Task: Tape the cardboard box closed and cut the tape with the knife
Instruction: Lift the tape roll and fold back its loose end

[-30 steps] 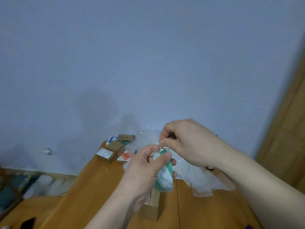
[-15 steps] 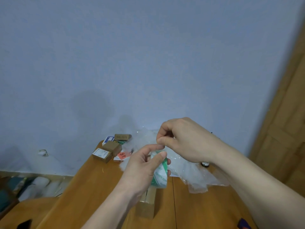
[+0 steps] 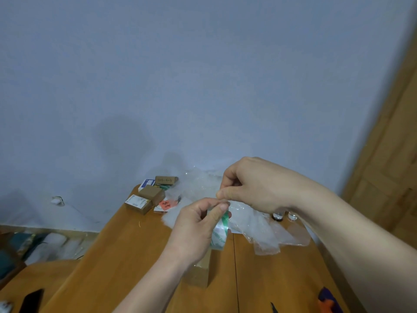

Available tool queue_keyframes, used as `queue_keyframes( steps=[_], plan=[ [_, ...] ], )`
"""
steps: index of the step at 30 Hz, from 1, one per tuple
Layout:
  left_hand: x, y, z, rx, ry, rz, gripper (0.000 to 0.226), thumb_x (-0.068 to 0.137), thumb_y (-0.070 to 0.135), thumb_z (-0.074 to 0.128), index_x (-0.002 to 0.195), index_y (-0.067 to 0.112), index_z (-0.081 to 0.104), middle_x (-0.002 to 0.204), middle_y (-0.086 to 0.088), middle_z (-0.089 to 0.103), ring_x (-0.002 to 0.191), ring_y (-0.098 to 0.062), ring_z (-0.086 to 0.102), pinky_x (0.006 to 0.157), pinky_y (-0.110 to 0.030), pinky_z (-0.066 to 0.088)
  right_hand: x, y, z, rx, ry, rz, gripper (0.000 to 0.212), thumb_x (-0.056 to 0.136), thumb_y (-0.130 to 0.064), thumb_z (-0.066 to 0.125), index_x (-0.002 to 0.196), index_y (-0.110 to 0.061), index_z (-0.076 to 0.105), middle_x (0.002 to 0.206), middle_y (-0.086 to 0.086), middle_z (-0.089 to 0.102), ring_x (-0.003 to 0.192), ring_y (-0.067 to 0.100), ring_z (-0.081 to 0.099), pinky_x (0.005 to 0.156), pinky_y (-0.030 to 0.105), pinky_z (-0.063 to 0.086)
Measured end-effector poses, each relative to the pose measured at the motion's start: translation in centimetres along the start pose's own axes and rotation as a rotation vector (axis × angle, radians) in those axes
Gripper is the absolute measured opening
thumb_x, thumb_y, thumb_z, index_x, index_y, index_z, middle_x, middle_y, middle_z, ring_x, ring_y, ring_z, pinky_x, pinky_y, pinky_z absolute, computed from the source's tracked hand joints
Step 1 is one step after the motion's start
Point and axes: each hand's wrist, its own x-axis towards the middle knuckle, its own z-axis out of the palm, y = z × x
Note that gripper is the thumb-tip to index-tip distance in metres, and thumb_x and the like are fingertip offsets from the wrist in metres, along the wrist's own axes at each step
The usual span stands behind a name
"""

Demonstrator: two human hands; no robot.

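Clear tape roll (image 3: pixel 220 231) in L hand (image 3: pixel 194 231), R hand (image 3: pixel 255 186) pinching its end.

Left hand (image 3: pixel 194 231) raised at six o'clock, fingers curled in a grip, right hand (image 3: pixel 255 186) at two o'clock, thumb and forefinger pinched.

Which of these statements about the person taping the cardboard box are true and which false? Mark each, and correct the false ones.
1. The left hand holds a clear tape roll with green print. True.
2. The right hand rests flat on the wooden table. False: it is raised, thumb and fingers pinched at the top of the roll.
3. The brown cardboard box sits on the table below the left hand. True.
4. Clear crumpled plastic wrap lies on the floor. False: it lies on the table.
5. Small cardboard boxes sit at the table's far left corner. True.
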Motion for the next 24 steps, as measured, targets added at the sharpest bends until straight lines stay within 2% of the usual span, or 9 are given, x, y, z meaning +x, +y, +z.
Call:
queue_keyframes(
  steps=[1, 3, 7, 8, 9, 12, 15, 20, 24],
  plan=[
    [0.0, -0.2, -0.1, 0.063, 0.006, 0.033, 0.018, 0.096, 0.027, 0.065, 0.103, 0.02, 0.081, 0.096, 0.0, 0.082, 0.092, -0.014, 0.076, 0.084, -0.031, 0.06, 0.1, 0.0, 0.1, 0.005, 0.004, 0.009, 0.023, 0.088, -0.048, 0.068, 0.079, -0.027, 0.074, 0.056, -0.035, 0.06, 0.061, 0.004, 0.055, 0.061, 0.029, 0.044],
    [0.0, -0.2, -0.2, 0.127, 0.015, 0.088, 0.02, 0.098, 0.028, 0.063, 0.107, 0.023, 0.08, 0.1, 0.011, 0.082, 0.099, -0.003, 0.074, 0.091, -0.024, 0.056, 0.1, -0.1, 0.1, 0.048, -0.001, 0.031, 0.026, 0.089, -0.047, 0.068, 0.079, -0.024, 0.074, 0.057, -0.022, 0.064, 0.058, 0.005, 0.053, 0.06, 0.029, 0.044],
    [-0.1, 0.1, -0.4, 0.192, 0.03, 0.155, 0.019, 0.099, 0.027, 0.062, 0.106, 0.027, 0.08, 0.1, 0.014, 0.08, 0.1, 0.002, 0.071, 0.09, -0.017, 0.054, 0.4, -0.1, 0.1, 0.109, -0.049, 0.069, 0.034, 0.09, -0.048, 0.067, 0.081, -0.016, 0.076, 0.077, 0.006, 0.073, 0.059, 0.013, 0.052, 0.059, 0.032, 0.044],
    [-0.1, 0.1, -0.5, 0.213, 0.041, 0.165, 0.018, 0.099, 0.028, 0.062, 0.102, 0.03, 0.08, 0.098, 0.013, 0.08, 0.097, 0.002, 0.071, 0.087, -0.017, 0.054, 0.5, -0.1, 0.2, 0.113, -0.059, 0.079, 0.035, 0.089, -0.049, 0.067, 0.082, -0.016, 0.076, 0.083, 0.008, 0.075, 0.06, 0.014, 0.053, 0.06, 0.033, 0.044],
    [-0.1, 0.2, -0.6, 0.248, 0.053, 0.177, 0.017, 0.098, 0.029, 0.062, 0.098, 0.034, 0.079, 0.096, 0.012, 0.08, 0.095, 0.0, 0.071, 0.084, -0.019, 0.055, 0.6, -0.2, 0.2, 0.111, -0.067, 0.091, 0.036, 0.088, -0.05, 0.067, 0.082, -0.016, 0.076, 0.083, 0.006, 0.076, 0.06, 0.015, 0.053, 0.06, 0.034, 0.045],
    [-0.2, 0.3, -0.9, 0.352, 0.086, 0.201, 0.017, 0.098, 0.035, 0.062, 0.097, 0.037, 0.079, 0.091, 0.009, 0.079, 0.09, -0.004, 0.07, 0.081, -0.028, 0.055, 0.6, -0.6, 0.2, 0.083, -0.071, 0.118, 0.034, 0.085, -0.05, 0.07, 0.08, -0.017, 0.075, 0.063, -0.006, 0.063, 0.054, 0.012, 0.05, 0.056, 0.03, 0.042],
    [-0.2, 0.3, -1.0, 0.396, 0.107, 0.219, 0.019, 0.097, 0.04, 0.061, 0.103, 0.038, 0.079, 0.089, -0.004, 0.078, 0.088, -0.023, 0.07, 0.08, -0.046, 0.057, 0.7, -1.2, 0.0, 0.047, -0.058, 0.126, 0.03, 0.083, -0.049, 0.073, 0.076, -0.019, 0.073, 0.054, -0.008, 0.053, 0.048, 0.01, 0.044, 0.051, 0.027, 0.037],
    [-0.2, 0.2, -1.0, 0.421, 0.122, 0.247, 0.021, 0.097, 0.039, 0.061, 0.109, 0.039, 0.078, 0.088, -0.002, 0.079, 0.086, -0.024, 0.071, 0.078, -0.048, 0.058, 0.7, -2.2, -0.1, -0.092, -0.043, 0.131, 0.031, 0.081, -0.052, 0.072, 0.068, -0.026, 0.064, 0.06, -0.008, 0.057, 0.058, 0.013, 0.052, 0.057, 0.029, 0.041],
    [0.0, -0.1, -1.2, 0.445, 0.138, 0.275, 0.02, 0.097, 0.042, 0.061, 0.106, 0.039, 0.078, 0.078, -0.009, 0.074, 0.072, -0.027, 0.065, 0.066, -0.047, 0.055, 0.8, -2.7, 0.2, -0.172, -0.028, 0.125, 0.028, 0.082, -0.054, 0.07, 0.072, -0.028, 0.065, 0.068, -0.009, 0.063, 0.072, 0.015, 0.06, 0.059, 0.029, 0.04]
  ],
)
